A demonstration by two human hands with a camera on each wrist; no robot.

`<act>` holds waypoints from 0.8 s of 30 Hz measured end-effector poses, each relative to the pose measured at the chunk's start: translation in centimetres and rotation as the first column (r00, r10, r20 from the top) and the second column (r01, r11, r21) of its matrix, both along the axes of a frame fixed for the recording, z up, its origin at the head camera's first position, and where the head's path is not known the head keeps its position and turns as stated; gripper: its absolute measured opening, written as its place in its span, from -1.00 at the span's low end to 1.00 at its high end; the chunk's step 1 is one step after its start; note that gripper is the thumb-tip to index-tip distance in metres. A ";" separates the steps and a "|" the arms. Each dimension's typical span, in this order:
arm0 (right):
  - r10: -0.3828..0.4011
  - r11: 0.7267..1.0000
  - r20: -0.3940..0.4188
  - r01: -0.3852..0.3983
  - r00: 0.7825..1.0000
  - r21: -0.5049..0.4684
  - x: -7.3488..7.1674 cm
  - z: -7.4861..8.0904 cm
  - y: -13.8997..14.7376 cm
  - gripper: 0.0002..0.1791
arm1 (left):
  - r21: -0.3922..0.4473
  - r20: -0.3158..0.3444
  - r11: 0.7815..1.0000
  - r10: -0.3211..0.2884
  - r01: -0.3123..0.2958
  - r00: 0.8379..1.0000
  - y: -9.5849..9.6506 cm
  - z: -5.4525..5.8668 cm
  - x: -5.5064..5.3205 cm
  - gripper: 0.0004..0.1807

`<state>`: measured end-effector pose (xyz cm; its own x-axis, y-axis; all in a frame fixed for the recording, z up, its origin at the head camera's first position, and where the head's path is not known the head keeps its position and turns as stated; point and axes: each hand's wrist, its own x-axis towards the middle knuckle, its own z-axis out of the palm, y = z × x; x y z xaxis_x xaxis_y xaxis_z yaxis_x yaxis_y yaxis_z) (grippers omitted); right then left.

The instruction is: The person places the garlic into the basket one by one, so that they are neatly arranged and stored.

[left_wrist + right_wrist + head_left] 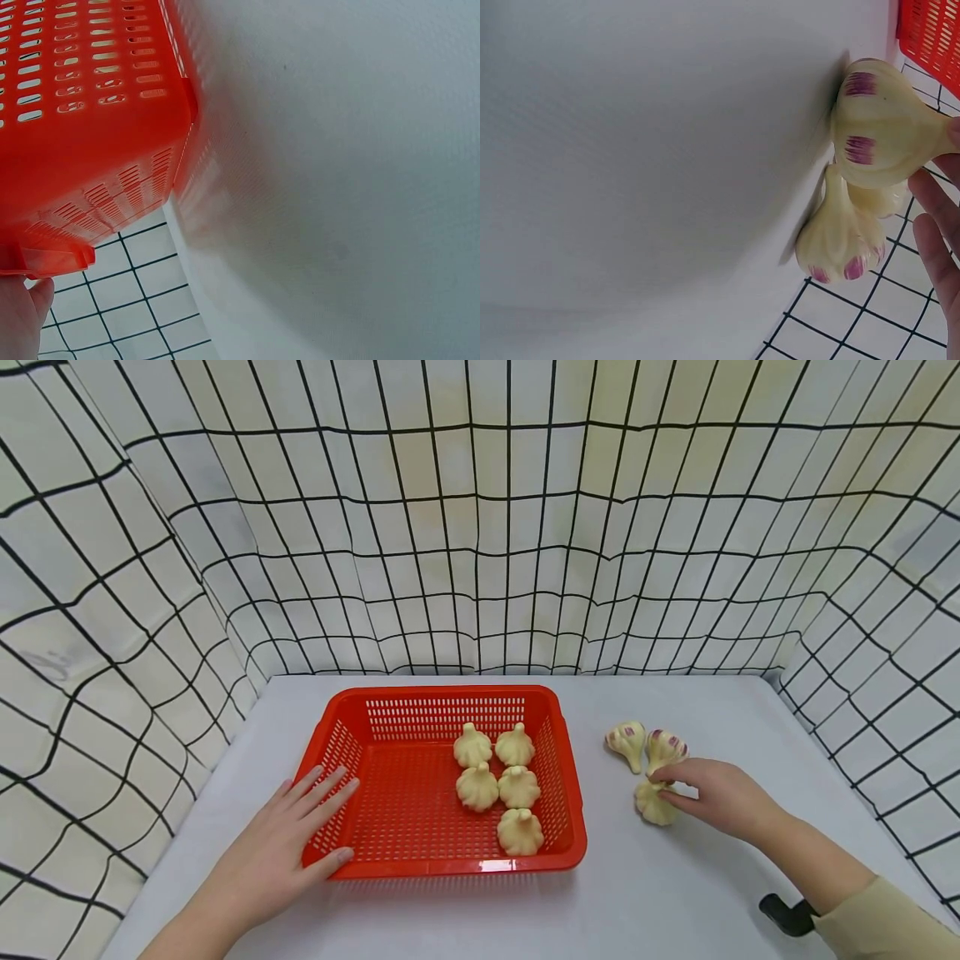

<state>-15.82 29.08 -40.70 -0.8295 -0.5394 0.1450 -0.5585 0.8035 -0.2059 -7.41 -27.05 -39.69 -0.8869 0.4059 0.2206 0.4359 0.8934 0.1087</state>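
Observation:
My left hand (281, 839) lies over the left rim of a red perforated plastic basket (360, 692), fingers straight and spread. In the left wrist view, part of that hand (21, 319) touches the underside of the basket's rim (52, 259). My right hand (723, 793) pinches the stem of a garlic bulb (655, 806) to the right of the basket. The right wrist view shows purple streaks on this bulb (881, 127), which is at the table surface. Just beyond it lie two more purple-streaked garlic bulbs, one at left (627, 743) and one at right (666, 748).
Several pale garlic bulbs (477, 787) stand stem up in the right part of the basket. A white table (420, 922) carries everything. White walls with black netting (510, 527) enclose the back and sides. A black object (787, 914) shows by the right sleeve (885, 918).

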 end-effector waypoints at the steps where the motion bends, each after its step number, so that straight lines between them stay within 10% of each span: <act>1: 0.003 1.000 -0.002 -0.003 1.000 -0.007 0.0 0.0 0.0 -0.71 | -0.002 0.003 1.000 0.002 -0.002 1.000 0.0 0.0 0.0 -0.15; 24: -0.020 0.988 -0.021 0.017 1.000 -0.151 -1.1 3.3 -1.8 -0.72 | -0.022 0.039 1.000 0.019 -0.018 0.999 0.0 0.2 0.0 -0.17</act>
<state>-16.96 27.30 -37.40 -0.8349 -0.4944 0.2419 -0.5495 0.7746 -0.3131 -7.43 -27.01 -39.51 -0.9023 0.3932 0.1770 0.4147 0.9037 0.1064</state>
